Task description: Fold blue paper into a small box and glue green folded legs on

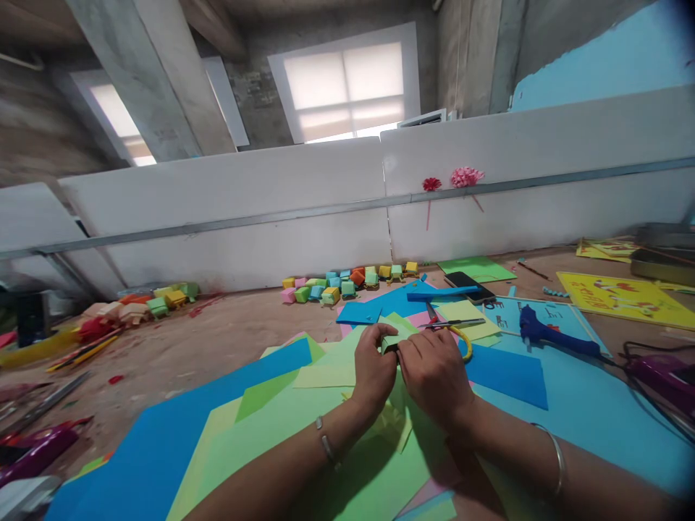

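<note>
Between both hands is a small folded piece of green paper (389, 344). My left hand (374, 365) grips its left side, thumb and fingers closed on it. On its right side, my right hand (437, 373) is closed with the fingers curled, hiding much of the paper. Beneath the hands lie overlapping sheets of light green paper (260, 434) and blue paper (163, 405). Scissors with yellow and red handles (465, 346) rest just beyond my right hand, partly hidden by it.
Small folded paper boxes (331, 293) stand in a group near the white partition (244, 246). A blue glue gun (554, 336) with a cord lies at right. Beyond the scissors is a black phone (470, 286). More coloured paper pieces (157, 307) sit at left.
</note>
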`<state>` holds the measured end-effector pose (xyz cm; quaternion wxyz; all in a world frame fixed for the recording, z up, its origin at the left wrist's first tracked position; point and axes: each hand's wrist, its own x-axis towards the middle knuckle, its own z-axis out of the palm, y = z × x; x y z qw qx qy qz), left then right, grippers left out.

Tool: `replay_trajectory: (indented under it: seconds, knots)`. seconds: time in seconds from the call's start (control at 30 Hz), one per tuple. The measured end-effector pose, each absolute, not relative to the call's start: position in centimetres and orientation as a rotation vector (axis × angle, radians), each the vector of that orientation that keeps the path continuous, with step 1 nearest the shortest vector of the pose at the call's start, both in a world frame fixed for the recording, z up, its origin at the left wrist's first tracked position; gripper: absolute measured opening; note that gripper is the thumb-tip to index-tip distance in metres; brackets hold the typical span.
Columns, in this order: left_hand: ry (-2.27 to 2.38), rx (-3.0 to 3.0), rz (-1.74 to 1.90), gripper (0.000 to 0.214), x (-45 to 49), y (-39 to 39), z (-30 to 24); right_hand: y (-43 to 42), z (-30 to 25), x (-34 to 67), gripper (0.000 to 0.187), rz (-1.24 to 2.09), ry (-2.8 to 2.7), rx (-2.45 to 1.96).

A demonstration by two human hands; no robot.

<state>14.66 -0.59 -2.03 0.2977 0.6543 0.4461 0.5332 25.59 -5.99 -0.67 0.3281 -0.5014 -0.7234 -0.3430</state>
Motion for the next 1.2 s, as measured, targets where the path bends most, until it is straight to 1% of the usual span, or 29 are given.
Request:
replay_trajectory:
  seconds: [0.17,0.3,0.57,0.8,0.97,1.2]
  knots:
    - [1.176,1.742,1.423,0.031,14.5,-0.4,-2.0,-6.2,-0.6,25.6,0.029,-0.919,-1.93,-1.273]
    - [1.169,1.775,1.448,0.033,14.4,-0.2,-2.1,-5.9,-1.1,25.6,0.025,-0.891,-1.947,-1.25]
    - [1.2,1.971,1.481,0.046,13.1,1.2,-2.5,-5.7,-1.5,26.0,0.017,-0.656,-1.891,-1.303]
    - [1.191,2.236,1.527,0.052,12.6,1.5,-3.0,-4.1,0.7,30.4,0.029,-0.472,-1.865,-1.387]
    - [1.108,2.386,1.592,0.047,12.7,1.3,-3.2,-3.7,1.2,32.0,0.025,-0.373,-1.94,-1.448]
    - [1.029,2.542,1.668,0.038,13.0,0.9,-3.6,-4.1,1.2,31.3,0.02,-0.273,-2.101,-1.532]
